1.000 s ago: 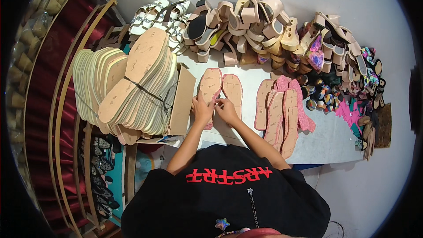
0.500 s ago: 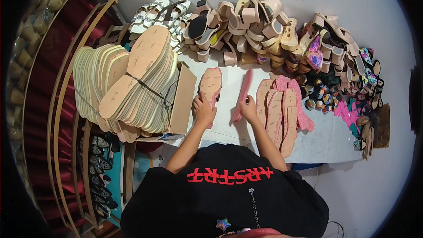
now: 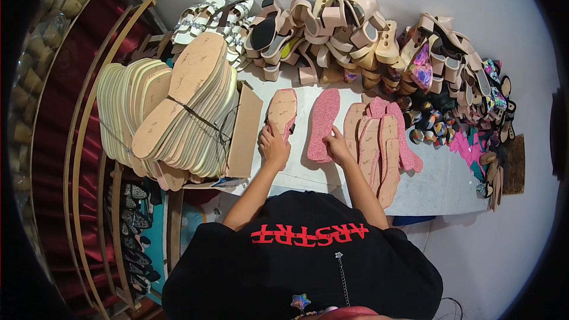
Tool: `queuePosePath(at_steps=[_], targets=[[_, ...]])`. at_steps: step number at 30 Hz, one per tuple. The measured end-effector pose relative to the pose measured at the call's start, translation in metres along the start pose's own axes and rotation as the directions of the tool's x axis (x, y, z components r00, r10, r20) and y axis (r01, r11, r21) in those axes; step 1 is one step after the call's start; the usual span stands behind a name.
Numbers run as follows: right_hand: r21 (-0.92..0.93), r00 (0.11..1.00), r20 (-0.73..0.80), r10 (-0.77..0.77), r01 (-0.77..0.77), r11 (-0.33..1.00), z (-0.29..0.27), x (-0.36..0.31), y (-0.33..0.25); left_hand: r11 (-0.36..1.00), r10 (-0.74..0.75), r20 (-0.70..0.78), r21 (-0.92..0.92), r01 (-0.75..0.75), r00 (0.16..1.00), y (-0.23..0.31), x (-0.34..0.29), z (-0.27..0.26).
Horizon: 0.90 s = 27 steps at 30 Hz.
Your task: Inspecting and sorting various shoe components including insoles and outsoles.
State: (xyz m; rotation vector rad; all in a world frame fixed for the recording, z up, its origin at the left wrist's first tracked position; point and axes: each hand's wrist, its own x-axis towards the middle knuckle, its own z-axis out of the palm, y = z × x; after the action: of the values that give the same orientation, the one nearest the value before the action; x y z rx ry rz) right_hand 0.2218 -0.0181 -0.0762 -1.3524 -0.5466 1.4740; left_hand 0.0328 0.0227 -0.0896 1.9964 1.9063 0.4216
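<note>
On the white table, a tan insole [image 3: 282, 105] with pink edges lies with its toe end away from me. My left hand [image 3: 274, 149] grips its middle and heel part, covering much of it. A small dark piece [image 3: 292, 130] shows at its right edge. To the right, my right hand [image 3: 338, 147] pinches the right edge of a pink speckled insole [image 3: 323, 121], its broad pink face turned up. Just right of that hand lies a group of tan and pink insoles [image 3: 370, 148], partly overlapping.
Bundles of tan and cream insoles [image 3: 198, 112], tied with dark cord, stand in a cardboard box [image 3: 246, 133] at left. Heeled sandals [image 3: 332, 35] are heaped along the wall. Patterned shoe pieces [image 3: 435, 127] lie at right. A wooden rack [image 3: 74, 160] stands far left.
My right hand has turned the pink insole from edge-on to flat, so its broad pink face now shows. My left hand has stayed on the tan insole.
</note>
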Motion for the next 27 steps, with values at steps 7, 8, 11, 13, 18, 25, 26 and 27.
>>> queuePosePath(at_steps=[7,8,11,13,18,25,26,27], targets=[[-0.297,0.962,-0.152,-0.226,0.173,0.939,0.002,0.023,0.048,0.994,-0.089,0.121,0.080,0.080,0.989,0.013,-0.003,-0.015],[-0.534,0.888,-0.168,-0.427,0.282,0.797,0.003,0.024,0.052,0.992,-0.072,0.092,0.114,0.061,0.993,0.013,-0.002,-0.013],[-0.798,0.800,-0.075,-0.595,0.309,0.517,0.006,0.019,0.049,0.988,-0.053,0.085,0.151,0.040,0.995,0.012,0.002,-0.007],[-0.919,0.865,-0.228,-0.447,-0.039,0.393,0.030,-0.004,0.026,0.981,-0.051,0.072,0.190,0.037,0.996,0.007,0.002,0.001],[-0.951,0.869,-0.177,-0.463,-0.028,0.309,0.046,-0.013,0.018,0.964,-0.056,0.047,0.262,0.042,0.997,0.011,0.006,0.010],[-0.948,0.744,-0.019,-0.668,0.198,0.248,0.046,-0.002,0.017,0.956,0.159,0.375,-0.291,-0.047,0.913,0.000,0.025,-0.034],[-0.819,0.830,0.045,-0.556,0.349,0.455,0.043,0.009,0.020,0.794,0.444,0.371,-0.585,-0.166,0.816,-0.006,0.027,-0.032],[-0.624,0.880,0.150,-0.451,0.438,0.647,0.043,0.017,0.025,0.795,0.443,0.370,-0.583,-0.167,0.816,-0.009,0.026,-0.024]])
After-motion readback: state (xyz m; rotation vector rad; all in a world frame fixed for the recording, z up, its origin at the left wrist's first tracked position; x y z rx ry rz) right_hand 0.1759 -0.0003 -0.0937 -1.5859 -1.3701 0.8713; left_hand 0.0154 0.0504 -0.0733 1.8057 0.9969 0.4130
